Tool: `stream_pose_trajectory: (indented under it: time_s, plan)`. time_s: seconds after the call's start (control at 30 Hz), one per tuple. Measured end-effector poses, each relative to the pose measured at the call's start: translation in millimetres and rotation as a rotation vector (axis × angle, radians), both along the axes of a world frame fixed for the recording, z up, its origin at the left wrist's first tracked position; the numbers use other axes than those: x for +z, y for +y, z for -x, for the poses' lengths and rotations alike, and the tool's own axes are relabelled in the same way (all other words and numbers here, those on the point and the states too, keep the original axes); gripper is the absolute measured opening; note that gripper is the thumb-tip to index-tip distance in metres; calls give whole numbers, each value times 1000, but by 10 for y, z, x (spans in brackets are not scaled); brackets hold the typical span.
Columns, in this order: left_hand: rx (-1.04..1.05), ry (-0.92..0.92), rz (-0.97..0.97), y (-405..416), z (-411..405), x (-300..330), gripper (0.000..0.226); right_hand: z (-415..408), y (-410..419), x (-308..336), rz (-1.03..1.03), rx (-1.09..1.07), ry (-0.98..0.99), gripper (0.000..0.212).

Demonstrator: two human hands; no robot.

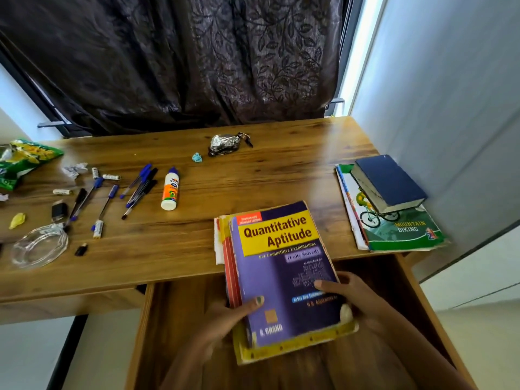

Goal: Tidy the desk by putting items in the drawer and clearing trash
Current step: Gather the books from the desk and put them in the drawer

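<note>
The left hand (225, 319) grips the near left edge of a stack of books (281, 277), thumb curled over the purple cover, while the right hand (354, 296) holds the near right edge, its thumb laid on the cover and its fingers hidden beneath. Both hands are clamped on the stack, one on each flank, so neither is clearly nearer than the other. The stack straddles the front edge of the desk (197, 249): its far end, with the title band, rests on the wood, and its near end hangs over the open drawer (394, 291) directly below. The long axis runs from the person toward the window, tilted a little leftward at the far end; the spine lies on the left and the cover faces up. The move in hand looks like drawing the stack toward the body and lowering it flat, and the drawer seems wide enough to take it along that same axis. Farther out, pens (140, 190), a glue bottle (170, 190), small batteries, crumpled paper (74, 170) and a green wrapper (22, 161) wait on the left, and another pile of books (394, 209) on the right.
</note>
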State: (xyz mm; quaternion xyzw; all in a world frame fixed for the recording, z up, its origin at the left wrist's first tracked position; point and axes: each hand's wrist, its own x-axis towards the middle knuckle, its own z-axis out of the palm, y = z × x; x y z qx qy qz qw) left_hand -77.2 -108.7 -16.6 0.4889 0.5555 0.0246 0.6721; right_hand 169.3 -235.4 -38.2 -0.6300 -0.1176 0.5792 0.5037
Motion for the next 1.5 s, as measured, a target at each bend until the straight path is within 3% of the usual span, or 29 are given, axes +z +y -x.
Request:
stream_pose_trajectory:
  time_s: [0.1, 0.23, 0.33, 0.47, 0.63, 0.87, 1.07, 1.2, 1.37, 1.5]
  plan:
    - [106, -108, -25, 9, -44, -81, 74, -2, 16, -79, 15, 73, 74, 62]
    - [146, -186, -126, -73, -144, -133, 69, 48, 215, -19, -62, 175, -184, 54]
    - [139, -210, -165, -212, -68, -201, 65, 109, 84, -21, -111, 206, -320, 60]
    - [158, -201, -220, -389, 40, -239, 64, 292, -235, -96, -189, 143, -377, 71]
    - [97, -212, -353, -542, 189, -221, 68, 437, -532, -143, -236, 35, -448, 62]
    - [-30, -211, -400, -535, 270, -198, 64, 490, -651, -93, -268, 150, -485, 72]
    - [42, -144, -524, -661, 239, -244, 57, 547, -714, -170, -227, 137, -569, 72]
    - [72, -132, -493, -742, 230, -249, 56, 518, -733, -121, -229, 132, -583, 72]
    - [20, -125, -422, -904, 189, -229, 75, 354, -915, -62, -177, 206, -530, 79]
    - [-66, -96, -360, -963, 112, -219, 76, 288, -1004, -24, -143, 216, -456, 74]
